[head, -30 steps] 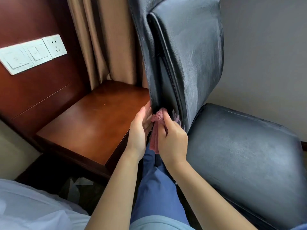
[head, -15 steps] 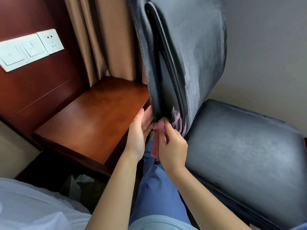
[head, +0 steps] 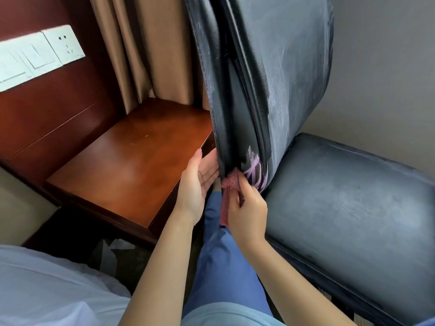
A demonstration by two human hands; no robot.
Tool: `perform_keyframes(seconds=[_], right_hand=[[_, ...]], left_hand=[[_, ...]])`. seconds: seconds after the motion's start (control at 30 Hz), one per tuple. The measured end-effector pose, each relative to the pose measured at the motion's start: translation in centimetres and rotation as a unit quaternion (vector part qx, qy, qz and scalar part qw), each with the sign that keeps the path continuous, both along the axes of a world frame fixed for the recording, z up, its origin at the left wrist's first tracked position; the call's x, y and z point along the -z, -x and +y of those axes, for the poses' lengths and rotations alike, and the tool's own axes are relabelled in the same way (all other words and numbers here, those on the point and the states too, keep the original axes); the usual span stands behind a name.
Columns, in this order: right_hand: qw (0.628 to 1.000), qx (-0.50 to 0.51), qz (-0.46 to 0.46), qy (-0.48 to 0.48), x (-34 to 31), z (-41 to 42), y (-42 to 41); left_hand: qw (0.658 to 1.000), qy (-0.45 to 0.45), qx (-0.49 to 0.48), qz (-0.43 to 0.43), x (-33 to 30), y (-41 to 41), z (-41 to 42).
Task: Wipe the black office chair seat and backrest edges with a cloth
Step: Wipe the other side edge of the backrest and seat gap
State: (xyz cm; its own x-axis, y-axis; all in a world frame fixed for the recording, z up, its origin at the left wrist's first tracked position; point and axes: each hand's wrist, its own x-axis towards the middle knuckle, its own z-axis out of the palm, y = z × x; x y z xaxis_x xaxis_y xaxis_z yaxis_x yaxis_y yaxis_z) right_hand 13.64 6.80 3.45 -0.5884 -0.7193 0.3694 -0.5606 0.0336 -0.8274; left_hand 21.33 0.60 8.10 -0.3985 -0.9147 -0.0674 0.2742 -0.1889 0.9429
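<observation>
At the lower end of the backrest (head: 270,74), right where its side edge comes down toward the seat (head: 353,203), a pink cloth (head: 231,182) is bunched against the black upholstery, its top pressed into the seam and the rest hanging down in a narrow strip between the two hands. The right hand (head: 247,212) pinches the cloth, thumb and curled fingers closed on it, holding it against the edge. The left hand (head: 196,182) is spread flat with straight fingers, holding nothing, its fingertips touching the rear side of the backrest just across from the cloth. The backrest stands upright and is seen nearly edge-on, with a stitched border down its back panel and pale dusty streaks over its front face (there are also some thin purplish marks low on the edge, just above the cloth). The seat lies to the right, black with a greyish film across its cushion. Below the hands a leg in blue trousers (head: 226,267) shows. To the left sits a reddish-brown wooden surface (head: 127,161), backed by a dark wood panel carrying white wall sockets (head: 40,52), with tan curtains (head: 146,48) behind. A white bed sheet (head: 47,290) fills the lower left corner.
</observation>
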Motion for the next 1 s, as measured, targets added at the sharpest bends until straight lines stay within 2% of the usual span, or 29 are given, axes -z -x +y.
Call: perform_keyframes(seconds=[0.07, 0.17, 0.27, 0.53, 0.6, 0.73, 0.83, 0.93, 1.0], right_hand=[[1.0, -0.004, -0.018, -0.007, 0.3, 0.1, 0.1], [0.996, -0.006, -0.001, 0.09, -2.1, -0.6, -0.2], [0.993, 0.011, 0.033, 0.113, -3.1, -1.4, -0.4], [0.999, -0.013, -0.011, -0.048, 4.6, 0.6, 0.0], [0.999, -0.014, -0.024, -0.037, 4.2, 0.7, -0.1], [0.999, -0.004, -0.013, 0.046, 1.8, -0.2, -0.6], [1.0, -0.004, -0.027, 0.004, 2.9, -0.3, -0.4], [0.992, -0.024, -0.058, -0.113, 5.4, 0.7, 0.2], [0.991, -0.024, -0.072, -0.11, 5.4, 1.0, 0.1]], left_hand=[[1.0, 0.006, -0.003, -0.002, 0.3, 0.1, 0.0], [1.0, 0.006, 0.003, 0.0, 0.6, -0.1, 0.2], [1.0, -0.005, 0.004, -0.002, 0.9, -0.2, 0.3], [0.999, -0.009, -0.021, -0.031, 1.7, 0.1, 0.6], [0.999, -0.013, -0.018, -0.034, 2.1, 0.3, 0.8], [0.999, -0.021, 0.003, -0.047, 2.6, 0.2, 0.8], [0.999, -0.019, -0.009, -0.048, 2.4, 0.2, 0.6], [0.998, -0.025, -0.023, -0.053, 2.3, 0.3, 0.6], [0.998, -0.027, -0.027, -0.054, 2.4, 0.4, 0.6]])
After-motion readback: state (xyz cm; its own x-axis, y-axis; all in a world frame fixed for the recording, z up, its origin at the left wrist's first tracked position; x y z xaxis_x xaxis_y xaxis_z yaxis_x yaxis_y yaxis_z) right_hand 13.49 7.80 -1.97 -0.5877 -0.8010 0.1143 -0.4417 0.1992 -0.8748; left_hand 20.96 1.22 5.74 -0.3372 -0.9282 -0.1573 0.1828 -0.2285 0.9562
